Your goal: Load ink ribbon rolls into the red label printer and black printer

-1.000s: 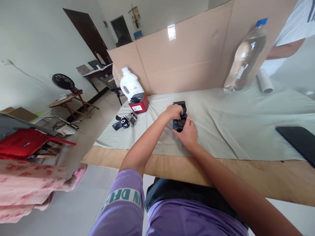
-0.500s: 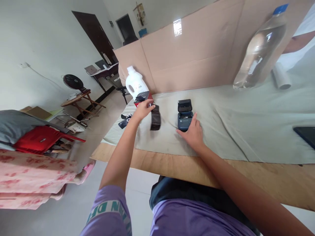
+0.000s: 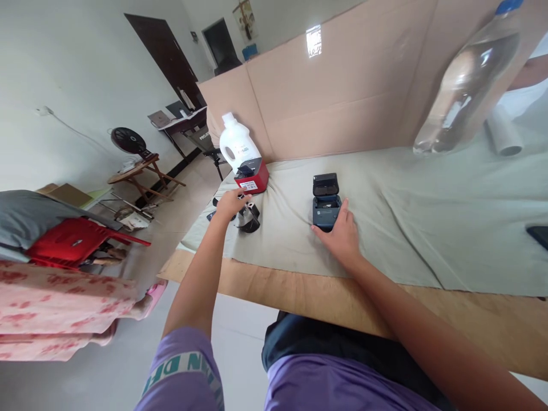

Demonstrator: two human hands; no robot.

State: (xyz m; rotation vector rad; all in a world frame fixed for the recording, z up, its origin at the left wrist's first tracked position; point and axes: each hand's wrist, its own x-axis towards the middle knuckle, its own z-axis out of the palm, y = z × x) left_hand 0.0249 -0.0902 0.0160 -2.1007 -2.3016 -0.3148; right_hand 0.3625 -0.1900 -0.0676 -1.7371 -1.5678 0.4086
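Black roll [image 3: 249, 220] sits at the left end of the grey cloth [image 3: 428, 217], just in front of a red box-shaped device [image 3: 252, 176]; the left hand [image 3: 231, 204] reaches out to it with the fingers drawn together on its upper edge, thumb and forefinger pinching it from above; whether the roll rests fully on the cloth cannot be told. More small black rolls [image 3: 214, 209] lie just beyond the hand, partly hidden by it, near the cloth's edge.

Toward the middle of the cloth, well apart from the roll, stands a small dark blue printer [image 3: 325, 210] with its lid tilted up and back; the right hand [image 3: 341, 235] lies flat on the cloth at its near right corner, fingers loosely apart and extended, gripping nothing, fingertips touching the printer's casing.

Behind the red device stands a white jug [image 3: 235, 145], upright; a cardboard screen [image 3: 342, 97] runs along the far side of the cloth. A clear plastic bottle [image 3: 471, 85] with a blue cap stands at the right, a white paper roll [image 3: 505, 137] lying just beside it. The bare wooden table edge [image 3: 299, 288] shows in front of the cloth.
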